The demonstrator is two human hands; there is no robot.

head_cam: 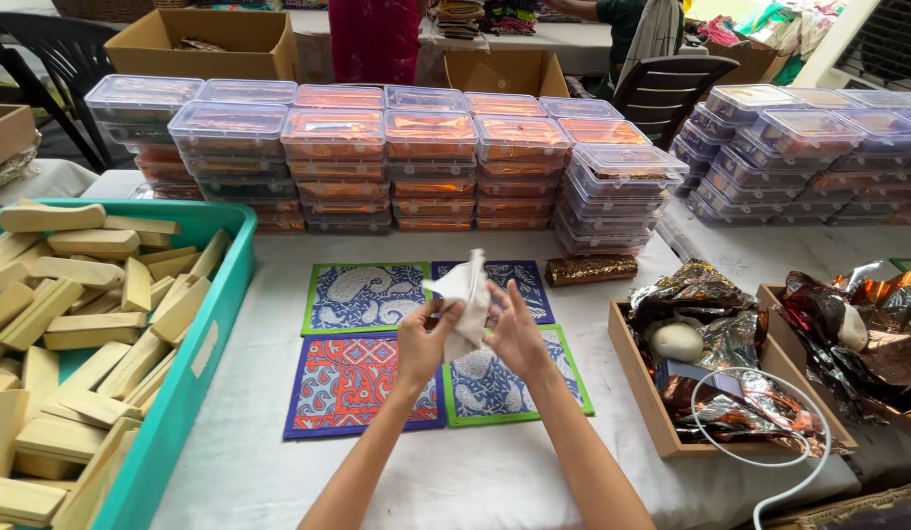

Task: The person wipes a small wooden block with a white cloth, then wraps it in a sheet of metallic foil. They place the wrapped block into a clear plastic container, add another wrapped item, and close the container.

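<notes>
Both my hands are raised over the table and pinch a crumpled piece of white cloth or paper (467, 294). My left hand (423, 344) grips its lower left edge and my right hand (514, 329) holds its right side. Below them lie several patterned square mats: a green-edged blue one (357, 294), a dark blue one (519, 275), a red and blue one (342, 383) and a green-edged one (490, 393), set out in a two-by-two block on the white tablecloth (455, 471).
A teal crate (195, 373) of wooden blocks stands at the left. Stacks of clear lidded boxes (377, 157) line the back. A wooden tray (642, 383) with foil wrap and a white cable (769, 461) sits at the right. A glittery gold roll (591, 269) lies behind the mats.
</notes>
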